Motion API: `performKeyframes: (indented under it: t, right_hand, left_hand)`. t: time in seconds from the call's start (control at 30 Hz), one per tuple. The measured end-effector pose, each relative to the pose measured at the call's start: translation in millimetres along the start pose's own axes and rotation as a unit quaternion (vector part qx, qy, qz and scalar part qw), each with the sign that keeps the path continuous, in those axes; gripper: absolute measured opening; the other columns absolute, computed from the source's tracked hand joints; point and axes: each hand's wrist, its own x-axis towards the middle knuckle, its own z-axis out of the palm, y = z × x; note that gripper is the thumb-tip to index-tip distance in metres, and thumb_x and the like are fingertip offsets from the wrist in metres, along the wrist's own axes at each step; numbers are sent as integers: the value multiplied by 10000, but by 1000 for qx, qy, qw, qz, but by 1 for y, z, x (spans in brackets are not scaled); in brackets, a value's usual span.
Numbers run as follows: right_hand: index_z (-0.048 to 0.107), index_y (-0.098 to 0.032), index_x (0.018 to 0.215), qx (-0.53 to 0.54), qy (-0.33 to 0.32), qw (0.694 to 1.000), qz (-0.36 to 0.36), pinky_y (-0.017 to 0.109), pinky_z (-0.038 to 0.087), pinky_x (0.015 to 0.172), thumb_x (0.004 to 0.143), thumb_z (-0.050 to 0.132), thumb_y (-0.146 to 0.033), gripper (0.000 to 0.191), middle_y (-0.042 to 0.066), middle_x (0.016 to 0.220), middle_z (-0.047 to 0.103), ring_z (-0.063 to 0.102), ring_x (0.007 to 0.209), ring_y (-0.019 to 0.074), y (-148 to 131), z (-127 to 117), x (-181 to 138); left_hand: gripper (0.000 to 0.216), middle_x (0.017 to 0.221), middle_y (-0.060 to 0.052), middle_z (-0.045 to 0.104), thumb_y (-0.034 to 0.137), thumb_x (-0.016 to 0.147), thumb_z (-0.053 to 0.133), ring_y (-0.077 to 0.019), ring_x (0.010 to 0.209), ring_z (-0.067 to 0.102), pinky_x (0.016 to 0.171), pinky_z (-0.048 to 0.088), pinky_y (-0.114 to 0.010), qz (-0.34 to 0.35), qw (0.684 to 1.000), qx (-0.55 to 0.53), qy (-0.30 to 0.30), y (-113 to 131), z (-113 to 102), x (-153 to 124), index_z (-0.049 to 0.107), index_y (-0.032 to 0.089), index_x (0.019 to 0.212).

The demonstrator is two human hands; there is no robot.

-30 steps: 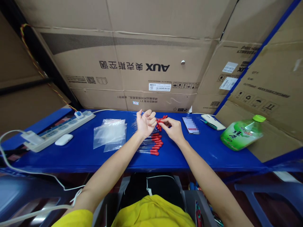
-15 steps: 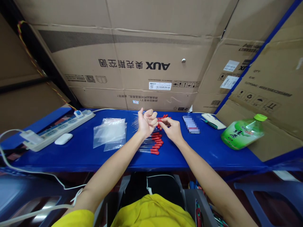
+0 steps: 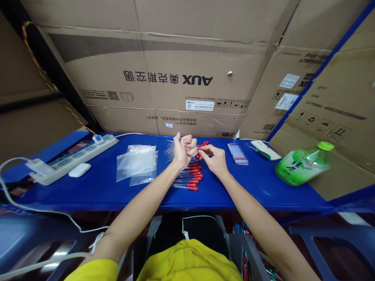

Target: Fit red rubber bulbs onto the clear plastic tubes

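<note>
Blue bench (image 3: 102,187), red-capped glass tubes (image 3: 190,177).

A storeroom or small packing station is indicated. The blue work shelf (image 3: 102,187) is walled in by large brown corrugated cartons (image 3: 164,70) printed with shipping marks and barcode labels. Clear zip bags (image 3: 136,166) are stacked just left of the hands, and a row of clear red-capped tubes (image 3: 190,177) lies directly beneath them. A white power strip (image 3: 73,158) is laid far left.
</note>
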Motion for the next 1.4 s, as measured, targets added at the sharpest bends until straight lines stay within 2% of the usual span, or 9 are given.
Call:
performKeyframes:
  t: [0.33,0.77,1.03,1.13,1.27,1.4]
  right_hand:
    - [727,-209,847,-63,20,997,-35,312,534,602,885,657,-410,217,40,739,734,649,605,178,3,0,-1]
    - [753,-187,873,-31,19,999,-18,282,508,584,853,699,-390,211,41,767,746,639,608,161,0,-1,2]
    - [738,-181,894,-27,35,999,-16,272,466,583,866,688,-366,194,24,731,702,591,599,143,-3,-4,5]
    - [727,-184,898,14,28,999,20,274,486,590,841,711,-407,231,30,755,710,610,621,150,-1,-2,6]
    - [715,-177,935,137,-20,986,97,273,500,537,799,742,-479,333,19,682,693,625,577,156,1,3,6]
    - [714,-161,900,193,-30,975,108,258,476,489,791,755,-493,351,5,603,663,603,518,138,-1,5,7]
  left_hand:
    - [565,545,69,201,641,969,341,-36,386,113,396,141,-185,17,998,57,-5,-3,1,0,232,207,624]
    - [483,582,67,222,552,984,310,-48,372,175,395,174,-196,-24,999,-41,-11,2,-5,-1,250,204,655]
    - [448,629,37,350,538,1004,293,-66,397,216,398,189,-206,-17,996,-89,8,-3,-2,-1,360,197,723]
    - [445,611,42,311,529,1002,296,-74,399,215,399,189,-220,-19,994,-104,13,-3,-2,-1,306,203,698]
    - [438,586,53,244,513,990,296,-75,388,180,397,159,-237,-13,993,-115,8,0,-5,-1,227,212,679]
    - [429,577,53,231,499,976,306,-73,380,170,404,144,-247,-17,993,-113,8,2,-6,-2,201,213,674]
